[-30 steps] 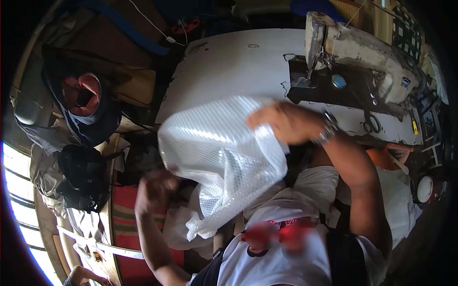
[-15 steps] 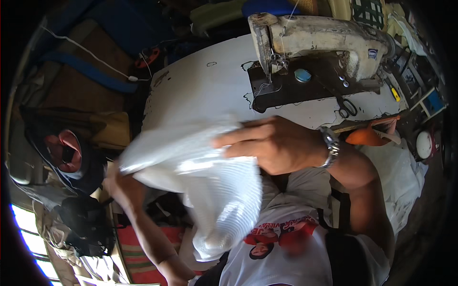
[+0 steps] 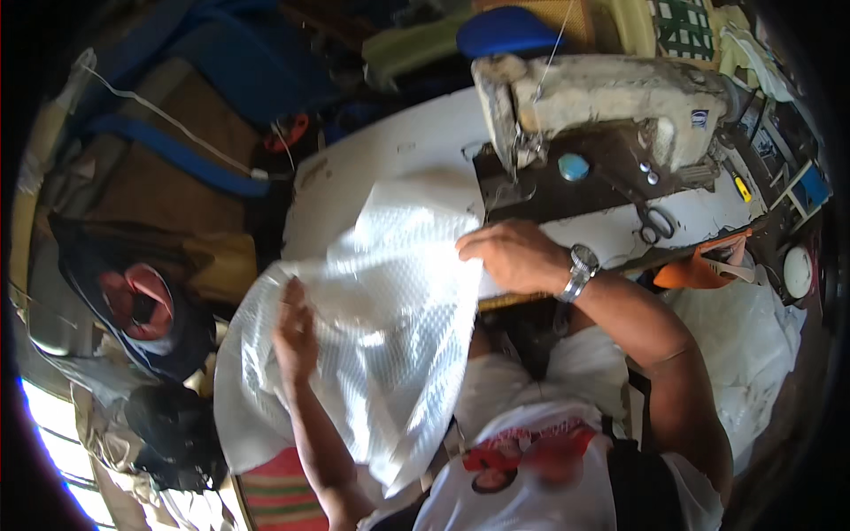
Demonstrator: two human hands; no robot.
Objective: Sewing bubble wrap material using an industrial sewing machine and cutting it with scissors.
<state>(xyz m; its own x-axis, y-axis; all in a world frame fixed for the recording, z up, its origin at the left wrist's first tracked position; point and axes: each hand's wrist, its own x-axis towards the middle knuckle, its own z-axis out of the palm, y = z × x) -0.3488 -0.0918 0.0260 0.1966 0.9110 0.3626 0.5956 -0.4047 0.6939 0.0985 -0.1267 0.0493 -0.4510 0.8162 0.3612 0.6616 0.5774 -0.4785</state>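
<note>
A large white sheet (image 3: 372, 354) of shiny plastic with a fine bumpy texture spreads in front of me. It drapes from the white table down toward my lap. My right hand (image 3: 513, 255) is closed on its upper right edge, thumb and fingers pinching it; a metal wristwatch (image 3: 580, 270) sits on that wrist. Over the left part of the sheet is my left hand (image 3: 295, 332), fingers pointing up near a fold. Blur hides whether those fingers grip the plastic. The sheet covers part of the tabletop (image 3: 345, 177) and most of what lies below.
An old sewing machine (image 3: 611, 97) stands at the back right. Black scissors (image 3: 653, 221), a light-blue round piece (image 3: 573, 166) and a yellow-handled cutter (image 3: 740, 188) lie by it. Dark bags (image 3: 168, 434) crowd the left side. Crumpled clear plastic (image 3: 744, 354) lies at right.
The sheet has opened out from a bunched, blurred shape and now spreads wider. My left hand has moved right and in over the sheet; my right hand has shifted slightly right.
</note>
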